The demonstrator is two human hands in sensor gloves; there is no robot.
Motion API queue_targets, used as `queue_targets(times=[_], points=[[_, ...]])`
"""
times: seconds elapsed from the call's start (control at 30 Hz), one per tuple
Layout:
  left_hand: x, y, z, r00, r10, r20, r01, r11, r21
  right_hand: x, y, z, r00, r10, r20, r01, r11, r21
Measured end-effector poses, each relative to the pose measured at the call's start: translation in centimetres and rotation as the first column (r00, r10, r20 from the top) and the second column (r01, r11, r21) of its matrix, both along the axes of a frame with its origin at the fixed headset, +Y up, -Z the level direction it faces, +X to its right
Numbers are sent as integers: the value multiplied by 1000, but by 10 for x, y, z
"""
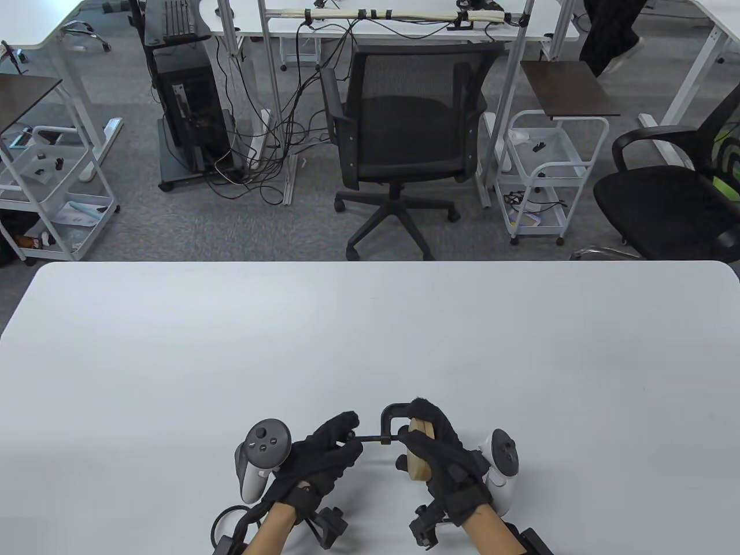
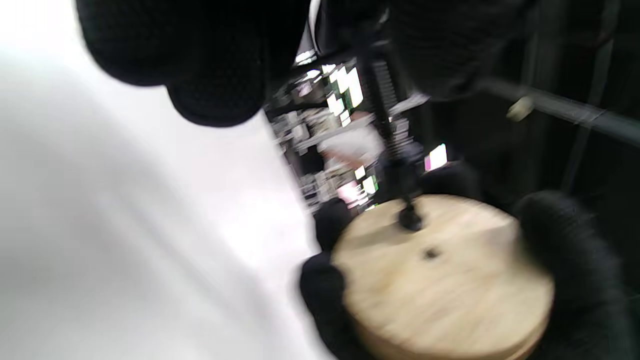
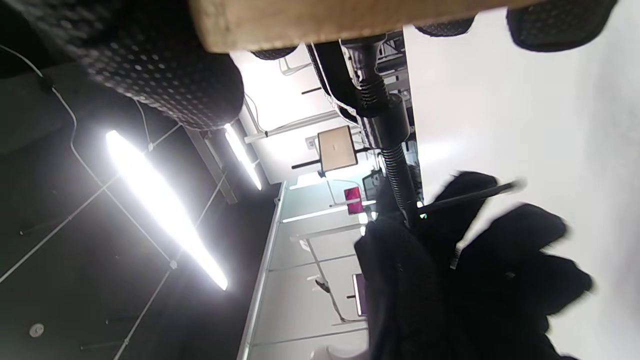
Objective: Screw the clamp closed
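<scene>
Starting on the left of the table view: the left hand (image 1: pixel 324 457) sits near the front edge of the white table (image 1: pixel 173 358), fingers curled around the handle end of the clamp's screw (image 1: pixel 370 439). So it's closed on the screw's little crossbar. The right wrist view backs this up: the thin crossbar pokes out past those dark fingers (image 3: pixel 480 235), though it's blurry there.

The screw runs sideways from that hand over to the black C-clamp (image 1: pixel 394 421), which is held up just above the table, front and center-right. The clamp's frame arcs over a round wooden disc (image 1: pixel 420 457) standing on edge.

In the left wrist view the screw tip (image 2: pixel 411 219) meets the disc's flat face (image 2: pixel 445 280), off from the small center hole. Blurry, so can't tell how tightly.

Then the right hand (image 1: pixel 448 457) is wrapped around the disc and clamp frame, gripping both firmly, fingers over the top and thumb on the near side.
</scene>
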State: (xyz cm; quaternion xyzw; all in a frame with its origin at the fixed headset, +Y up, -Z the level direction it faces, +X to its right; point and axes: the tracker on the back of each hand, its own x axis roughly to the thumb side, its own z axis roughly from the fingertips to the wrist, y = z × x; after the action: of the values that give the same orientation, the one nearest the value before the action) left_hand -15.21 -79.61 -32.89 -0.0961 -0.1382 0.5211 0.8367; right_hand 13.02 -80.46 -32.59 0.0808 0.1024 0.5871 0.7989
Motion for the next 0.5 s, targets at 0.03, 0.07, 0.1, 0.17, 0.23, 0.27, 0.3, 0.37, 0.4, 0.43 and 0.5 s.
queue_targets(times=[0.03,0.07,0.1,0.17,0.23,0.27,0.3,0.37,0.4,0.43,0.5], points=[[-1,-1,-1,998,-63,-11,63,998,4,2,0,0,1000,8,14,-8,1000,1],[-2,-2,-1,995,-93,-28,93,996,2,3,0,0,1000,5,19,-5,1000,5],[-3,-3,0,992,-109,-60,109,994,1,4,1,0,1000,-3,21,3,1000,3],[-5,-4,0,992,-75,-106,73,997,-29,6,1,-1,1000,-13,25,13,1000,2],[-5,-9,0,995,-1,-96,-8,996,-93,6,1,-1,1000,-17,19,17,1000,7],[-5,-11,-1,996,27,-80,-37,992,-121,5,2,0,1000,-17,12,17,1000,10],[-4,-14,-1,996,74,-56,-82,986,-149,4,1,0,1000,-19,0,19,1000,12],[-3,-18,-3,989,144,-32,-147,975,-168,1,1,1,1000,-19,-15,19,1000,12],[-3,-20,-4,981,190,-32,-193,964,-181,-1,1,2,1000,-18,-20,19,1000,15],[-3,-20,-4,975,221,-37,-224,957,-186,-1,2,2,1000,-14,-20,15,1000,15],[-3,-19,-5,961,275,-28,-276,943,-185,-2,2,2,1000,-10,-21,10,1000,17]])
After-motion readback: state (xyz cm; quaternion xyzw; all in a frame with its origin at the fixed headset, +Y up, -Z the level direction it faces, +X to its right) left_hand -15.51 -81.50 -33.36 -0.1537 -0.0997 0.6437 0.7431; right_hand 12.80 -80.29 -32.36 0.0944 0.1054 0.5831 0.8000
